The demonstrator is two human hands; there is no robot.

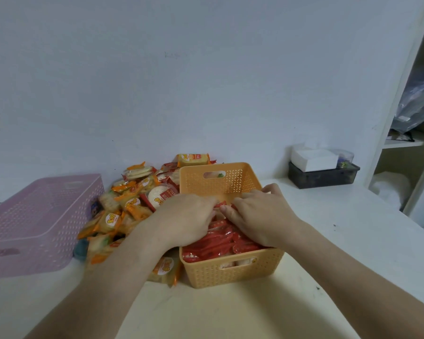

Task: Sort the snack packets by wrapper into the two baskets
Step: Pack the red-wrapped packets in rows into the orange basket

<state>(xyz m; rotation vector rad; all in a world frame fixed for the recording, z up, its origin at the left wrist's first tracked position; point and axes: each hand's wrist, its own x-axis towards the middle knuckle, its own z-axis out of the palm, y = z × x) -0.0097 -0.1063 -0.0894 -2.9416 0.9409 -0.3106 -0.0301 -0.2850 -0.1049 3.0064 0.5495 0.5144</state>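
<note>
Being packed into the orange basket [230, 272], near the bench's front edge, the red packets [220, 243] are lying directly under both hands, long axes roughly across the basket. The rearmost is being pinched by the right hand [260, 216]. The left hand [186, 218] is curled alongside with its fingertips hidden, so its grip cannot be told. The unsorted pile [132, 204] is lying leftward, nearer the left hand. The pink basket [34, 216] is hard to make out inside.

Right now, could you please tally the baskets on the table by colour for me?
Pink basket: 1
Orange basket, holding red packets: 1
Total: 2 baskets
</note>
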